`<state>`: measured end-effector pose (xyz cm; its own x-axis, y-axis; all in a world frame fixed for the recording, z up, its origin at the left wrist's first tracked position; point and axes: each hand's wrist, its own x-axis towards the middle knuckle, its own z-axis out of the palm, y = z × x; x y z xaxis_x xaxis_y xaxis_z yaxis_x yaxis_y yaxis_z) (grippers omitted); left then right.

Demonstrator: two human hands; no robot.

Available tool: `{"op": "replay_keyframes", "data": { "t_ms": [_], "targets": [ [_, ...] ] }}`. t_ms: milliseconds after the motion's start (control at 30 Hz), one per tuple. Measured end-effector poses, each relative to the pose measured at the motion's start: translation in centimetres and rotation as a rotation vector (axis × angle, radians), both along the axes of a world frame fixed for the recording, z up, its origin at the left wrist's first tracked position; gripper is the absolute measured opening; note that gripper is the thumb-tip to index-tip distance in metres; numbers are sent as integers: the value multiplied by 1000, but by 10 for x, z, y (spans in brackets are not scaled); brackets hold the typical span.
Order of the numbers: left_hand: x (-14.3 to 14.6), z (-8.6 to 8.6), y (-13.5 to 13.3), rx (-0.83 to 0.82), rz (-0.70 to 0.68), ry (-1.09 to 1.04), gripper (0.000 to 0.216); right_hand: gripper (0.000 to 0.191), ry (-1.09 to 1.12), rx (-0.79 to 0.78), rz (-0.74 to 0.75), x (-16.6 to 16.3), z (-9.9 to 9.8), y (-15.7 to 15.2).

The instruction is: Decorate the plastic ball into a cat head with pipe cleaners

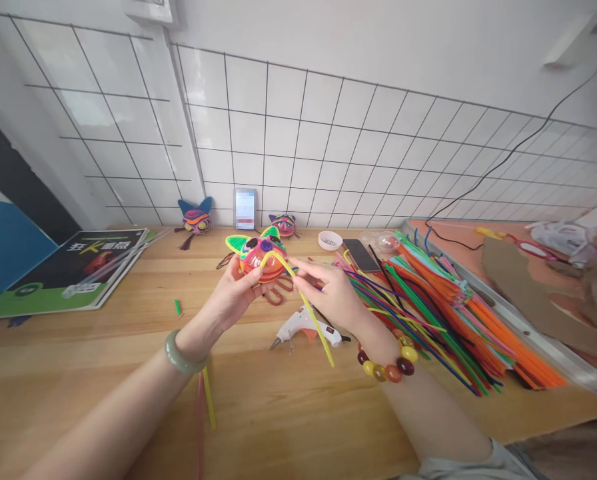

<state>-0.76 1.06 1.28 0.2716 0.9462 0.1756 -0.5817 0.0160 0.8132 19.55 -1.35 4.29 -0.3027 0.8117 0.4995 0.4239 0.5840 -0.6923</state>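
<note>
My left hand (241,287) is closed around a small round cat-face craft (257,257) made of coloured pipe cleaners over a clear shell. It has green ears with yellow edges, dark eyes and a purple nose. My right hand (328,290) pinches a yellow pipe cleaner (314,319). One end of it bends against the craft's lower front, beside my left thumb, and the long end hangs down to the right. Below the hands a white glue gun (303,323) lies on the wooden table (268,420). Reddish-brown looped pipe cleaners (278,293) show behind the craft.
Bundles of coloured pipe cleaners (443,313) cover the right side. Behind are a dark phone (361,255), a pink bowl (330,241), a lit phone (245,209) and two finished-looking cat faces, one blue-eared (196,217). A magazine (73,267) lies left; cardboard (523,287) lies right.
</note>
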Motion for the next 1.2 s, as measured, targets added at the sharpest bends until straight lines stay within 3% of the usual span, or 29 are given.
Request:
{"op": "replay_keyframes", "data": {
  "t_ms": [100, 233, 400, 567, 633, 700, 767, 833, 900, 1033, 1200],
  "targets": [
    [-5, -1, 5, -47, -28, -46, 42, 33, -81, -39, 1, 10, 12, -6],
    [-12, -4, 13, -78, -34, -100, 41, 33, -196, -194, 150, 17, 20, -17],
    [-17, -4, 17, -115, -18, -119, 45, 25, -442, -155, 311, -5, -8, -30],
    [-19, -7, 21, -137, -8, -130, 39, 16, -661, 127, 124, -26, -47, -44],
    [-20, -8, 23, -151, 2, -125, 38, 16, -581, 253, 43, -20, -50, -45],
    [-21, -8, 25, -166, 19, -125, 39, 19, -440, 281, -27, -4, -47, -41],
    [-23, -7, 26, -175, 39, -134, 40, 20, -333, 184, -155, 20, -41, -34],
    [-24, -6, 27, -180, 49, -136, 39, 17, -313, -66, -282, 46, -37, -27],
    [-25, -5, 27, -182, 53, -128, 38, 17, -328, -171, -322, 67, -36, -25],
    [-25, -4, 26, -179, 50, -125, 36, 24, -379, -347, -297, 80, -42, -31],
    [-21, -3, 23, -169, 48, -152, 34, 26, -408, -523, -177, 56, -60, -27]
  ]
}}
